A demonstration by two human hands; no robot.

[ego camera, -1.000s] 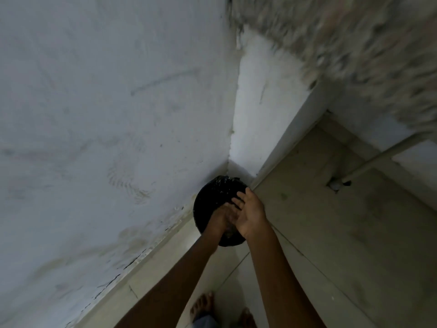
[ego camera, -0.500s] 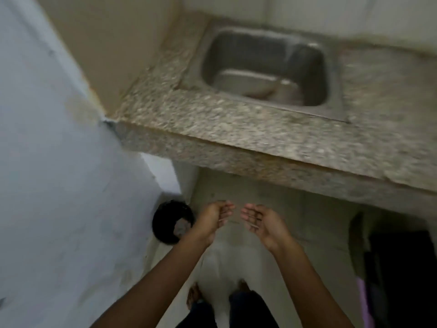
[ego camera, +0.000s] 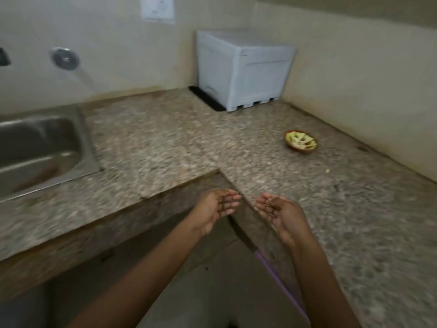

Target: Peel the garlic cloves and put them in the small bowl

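A small brown-rimmed bowl (ego camera: 301, 141) with pale garlic cloves in it sits on the granite counter (ego camera: 165, 143) at the right, near the wall. A tiny pale scrap (ego camera: 327, 171) lies on the counter in front of the bowl. My left hand (ego camera: 216, 208) and my right hand (ego camera: 279, 215) hover side by side, palms up, by the counter's inner corner. Both hands hold nothing and their fingers are loosely curled and apart. The bowl is well beyond my right hand.
A steel sink (ego camera: 40, 147) is set in the counter at the left, with a wall tap (ego camera: 65, 58) above it. A white plastic box (ego camera: 243, 69) stands in the back corner. Below the counter edge there is floor, and a purple strip (ego camera: 279, 278) runs along the counter's side.
The view has swung from a black bin on the floor, past the sink, to the counter with the bowl. My hands came off the bin and are apart, palms up.
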